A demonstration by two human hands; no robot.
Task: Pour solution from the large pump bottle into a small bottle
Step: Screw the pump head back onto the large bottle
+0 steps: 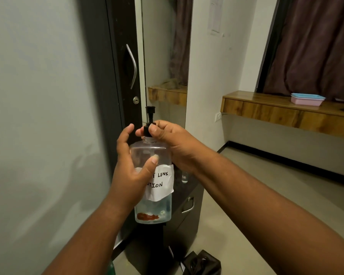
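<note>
In mid-air before the cabinet: large pump bottle (152,175), upright. Left hand (130,171) fingers wrapped round its body; right hand (174,143) fingers pinching the pump collar (146,130). Step: likely unscrewing the pump. Next: lift pump out, then tilt over the small bottle (184,177).

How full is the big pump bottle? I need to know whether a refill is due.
Mostly empty. The pump bottle is clear and see-through above its paper label, with liquid visible only near the base. The exact level behind the label cannot be told.
</note>
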